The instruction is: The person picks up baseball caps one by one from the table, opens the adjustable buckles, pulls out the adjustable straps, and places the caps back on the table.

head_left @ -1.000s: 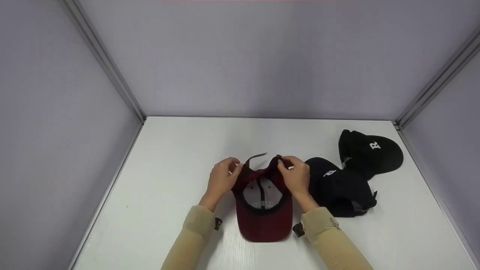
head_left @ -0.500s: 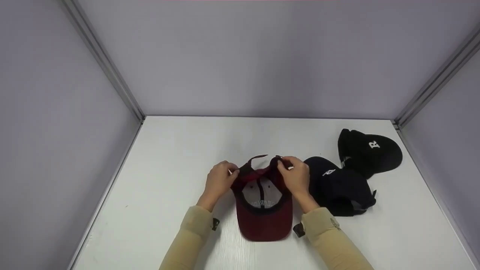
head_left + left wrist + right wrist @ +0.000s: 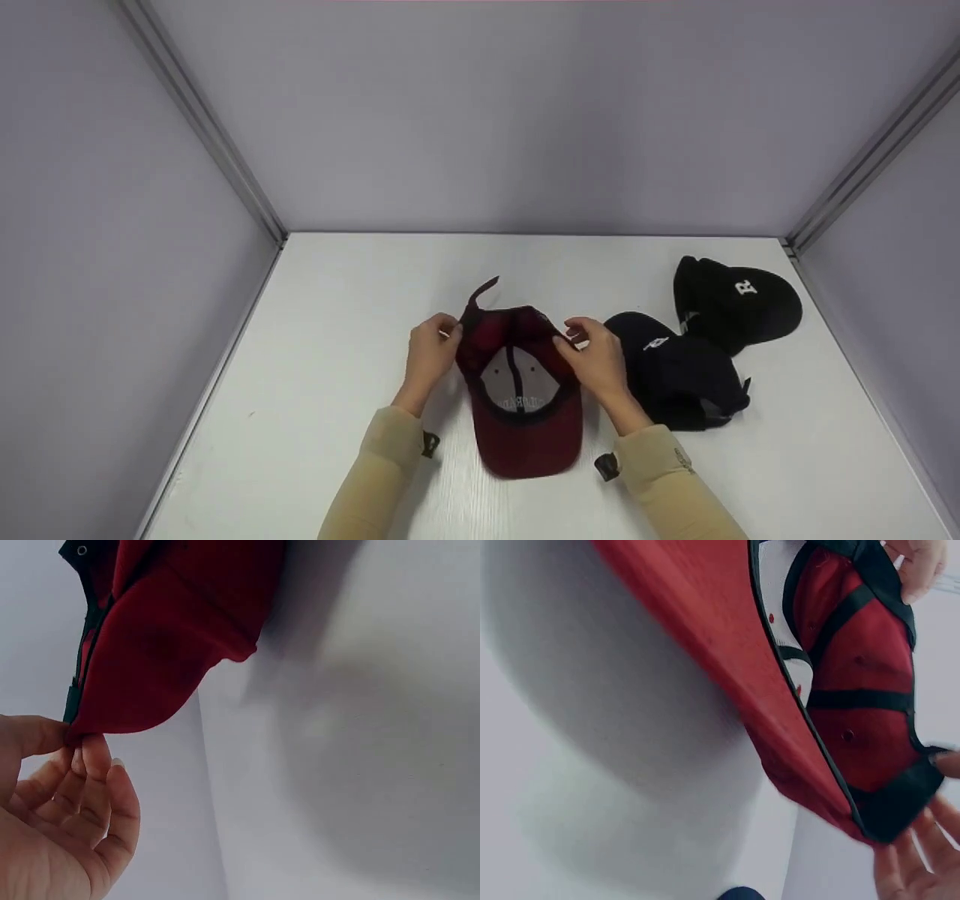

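Observation:
A dark red baseball cap (image 3: 529, 454) lies upside down in the middle of the head view, brim toward the person and pale inner lining facing up. My left hand (image 3: 429, 356) pinches the left rear edge of its sweatband between thumb and fingers; the left wrist view shows the red fabric (image 3: 169, 652) hanging from that pinch. On the opposite edge, my right hand (image 3: 602, 364) holds the band with the thumb inside and fingers behind, as the right wrist view of the dark band (image 3: 900, 799) shows. A loose strap (image 3: 484, 289) sticks up at the cap's back left.
Right of the red cap, close to the right hand, rests a dark navy cap (image 3: 690, 382) with a white emblem. Behind it, a black cap (image 3: 765, 311) with a white letter R overlaps it. Panels (image 3: 480, 112) enclose the white table (image 3: 300, 420) at the back and sides.
The cap's back opening has spread wider and its strap has swung left and up. My left hand has shifted slightly left; my right hand has slid lower along the rim.

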`<control>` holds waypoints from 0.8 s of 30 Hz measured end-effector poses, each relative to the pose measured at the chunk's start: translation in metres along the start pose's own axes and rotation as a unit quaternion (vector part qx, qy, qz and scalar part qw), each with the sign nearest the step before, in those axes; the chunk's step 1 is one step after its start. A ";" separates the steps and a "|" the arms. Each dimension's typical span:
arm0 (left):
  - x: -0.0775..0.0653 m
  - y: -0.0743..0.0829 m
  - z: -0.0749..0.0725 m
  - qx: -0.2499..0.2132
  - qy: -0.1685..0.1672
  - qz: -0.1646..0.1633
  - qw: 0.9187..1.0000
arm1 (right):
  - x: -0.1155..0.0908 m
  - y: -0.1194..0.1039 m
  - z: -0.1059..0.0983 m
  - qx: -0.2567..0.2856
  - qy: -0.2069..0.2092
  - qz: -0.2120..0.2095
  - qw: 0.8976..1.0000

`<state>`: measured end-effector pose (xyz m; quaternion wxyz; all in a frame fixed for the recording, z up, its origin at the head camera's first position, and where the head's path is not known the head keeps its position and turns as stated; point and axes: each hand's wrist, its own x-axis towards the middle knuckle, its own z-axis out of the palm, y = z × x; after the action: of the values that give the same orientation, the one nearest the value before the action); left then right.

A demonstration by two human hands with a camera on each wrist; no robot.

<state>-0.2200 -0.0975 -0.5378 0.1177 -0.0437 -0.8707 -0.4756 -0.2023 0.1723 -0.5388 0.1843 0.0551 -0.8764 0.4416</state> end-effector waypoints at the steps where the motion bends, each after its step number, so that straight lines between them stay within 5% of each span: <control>1: 0.000 -0.001 0.000 -0.004 0.006 -0.006 1.000 | -0.001 0.000 -0.002 -0.002 -0.012 0.006 1.000; 9: 0.001 -0.003 -0.002 -0.009 0.016 -0.040 0.999 | -0.015 0.002 -0.015 -0.003 -0.092 0.066 0.994; 15: 0.003 -0.002 -0.002 -0.004 0.008 -0.060 0.998 | -0.022 0.004 -0.017 -0.061 -0.122 0.112 0.984; 24: 0.005 0.001 -0.003 0.006 -0.032 -0.047 0.998 | -0.022 0.010 -0.011 -0.075 -0.144 0.146 0.976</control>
<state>-0.2241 -0.0999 -0.5345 0.0675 -0.0178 -0.8781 -0.4733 -0.1820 0.1853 -0.5486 -0.0069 -0.0243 -0.9230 0.3841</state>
